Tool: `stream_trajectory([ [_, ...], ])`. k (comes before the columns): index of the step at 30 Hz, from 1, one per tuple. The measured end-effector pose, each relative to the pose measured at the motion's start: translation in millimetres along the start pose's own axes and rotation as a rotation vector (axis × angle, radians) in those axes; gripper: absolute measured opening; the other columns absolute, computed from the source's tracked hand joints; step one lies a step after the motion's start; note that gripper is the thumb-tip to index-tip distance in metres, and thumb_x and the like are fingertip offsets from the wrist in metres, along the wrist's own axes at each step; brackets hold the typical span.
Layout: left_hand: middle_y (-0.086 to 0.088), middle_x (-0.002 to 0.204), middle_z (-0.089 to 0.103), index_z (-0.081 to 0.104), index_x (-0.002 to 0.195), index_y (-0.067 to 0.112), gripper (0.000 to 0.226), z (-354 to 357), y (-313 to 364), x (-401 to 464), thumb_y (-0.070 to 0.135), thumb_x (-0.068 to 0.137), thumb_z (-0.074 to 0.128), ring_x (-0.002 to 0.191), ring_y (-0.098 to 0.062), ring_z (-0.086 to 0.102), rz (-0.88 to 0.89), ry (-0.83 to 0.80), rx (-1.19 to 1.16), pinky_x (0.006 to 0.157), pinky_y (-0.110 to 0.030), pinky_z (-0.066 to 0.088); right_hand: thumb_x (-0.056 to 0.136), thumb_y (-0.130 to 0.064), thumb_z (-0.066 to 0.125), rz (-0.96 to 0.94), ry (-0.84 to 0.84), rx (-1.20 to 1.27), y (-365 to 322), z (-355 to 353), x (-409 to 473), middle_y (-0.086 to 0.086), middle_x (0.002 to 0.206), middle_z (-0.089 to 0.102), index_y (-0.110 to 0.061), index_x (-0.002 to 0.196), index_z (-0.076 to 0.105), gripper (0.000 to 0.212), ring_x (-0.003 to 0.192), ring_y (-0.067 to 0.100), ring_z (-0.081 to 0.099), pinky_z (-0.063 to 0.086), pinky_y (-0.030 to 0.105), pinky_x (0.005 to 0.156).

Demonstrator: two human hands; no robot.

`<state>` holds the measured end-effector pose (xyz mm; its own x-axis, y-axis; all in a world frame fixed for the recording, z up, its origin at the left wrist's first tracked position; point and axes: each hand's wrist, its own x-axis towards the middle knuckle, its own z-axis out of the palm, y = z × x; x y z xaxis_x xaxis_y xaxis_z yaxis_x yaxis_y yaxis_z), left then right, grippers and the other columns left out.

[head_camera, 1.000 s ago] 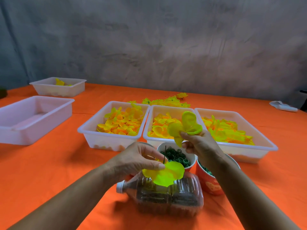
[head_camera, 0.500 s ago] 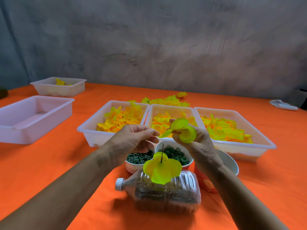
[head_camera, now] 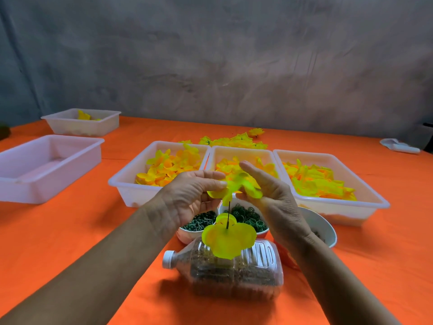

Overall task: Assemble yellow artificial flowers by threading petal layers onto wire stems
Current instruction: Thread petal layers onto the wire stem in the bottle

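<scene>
Both hands' fingers [head_camera: 251,168] now pinch petal layer [head_camera: 243,186] atop wire stem [head_camera: 228,215].

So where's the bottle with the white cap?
In the head view, the bottle lies on its side at the near middle of the orange table, just in front of the bowls of green bits, cap pointing left.

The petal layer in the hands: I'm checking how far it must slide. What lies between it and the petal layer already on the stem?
In the head view, only a bare stretch of dark wire stem separates the held petal layer from the lower petal layer.
</scene>
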<state>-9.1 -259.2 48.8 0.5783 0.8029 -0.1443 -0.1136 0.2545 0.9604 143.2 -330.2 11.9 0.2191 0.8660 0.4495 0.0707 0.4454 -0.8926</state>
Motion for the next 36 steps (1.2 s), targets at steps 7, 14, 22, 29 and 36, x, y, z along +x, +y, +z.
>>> stream_trajectory([
  [7,-0.002,0.078,0.068,0.066,0.090,0.013,0.021,-2,-7,0,-0.004,0.079,0.065,0.057,-0.011,0.063,0.117,0.023,0.029,0.061,-0.025,0.049,0.095,-0.013,0.040,0.352,0.109,0.400,-4,-8,0,0.011,0.100,0.073,-0.014,0.118,0.056,0.028,0.086,0.032,0.071,0.058,0.036,0.063],
  [14,0.004,0.073,0.069,0.066,0.089,0.015,0.022,-2,-6,-5,-0.003,0.078,0.067,0.060,-0.007,0.063,0.205,0.020,0.107,0.065,-0.027,0.049,0.059,-0.027,0.076,0.375,0.073,0.134,-15,-6,0,0.006,0.098,0.073,-0.018,0.109,0.065,0.053,0.083,0.022,0.071,0.056,0.032,0.061],
  [22,0.001,0.073,0.069,0.064,0.091,0.017,0.033,-3,0,-10,0.015,0.060,0.075,0.055,-0.009,0.063,0.151,-0.024,0.119,0.048,-0.020,0.048,0.059,-0.012,0.076,0.396,0.065,0.087,-24,3,1,0.009,0.084,0.073,-0.016,0.101,0.066,0.043,0.070,0.019,0.069,0.053,0.024,0.054],
  [29,0.000,0.067,0.068,0.063,0.097,0.012,0.033,-6,0,-11,0.007,0.066,0.076,0.050,-0.008,0.061,0.092,0.016,0.184,0.046,-0.020,0.050,0.071,-0.005,0.074,0.441,0.003,-0.030,-33,7,-2,-0.002,0.072,0.072,-0.019,0.095,0.069,0.028,0.064,0.010,0.068,0.049,0.025,0.058],
  [36,-0.003,0.069,0.067,0.064,0.090,0.010,0.023,-5,0,-11,0.002,0.070,0.073,0.053,-0.012,0.061,0.060,0.004,0.173,0.046,-0.022,0.051,0.060,-0.012,0.079,0.508,-0.009,-0.059,-39,10,1,0.001,0.079,0.074,-0.019,0.097,0.069,0.038,0.071,0.013,0.069,0.050,0.026,0.062],
])
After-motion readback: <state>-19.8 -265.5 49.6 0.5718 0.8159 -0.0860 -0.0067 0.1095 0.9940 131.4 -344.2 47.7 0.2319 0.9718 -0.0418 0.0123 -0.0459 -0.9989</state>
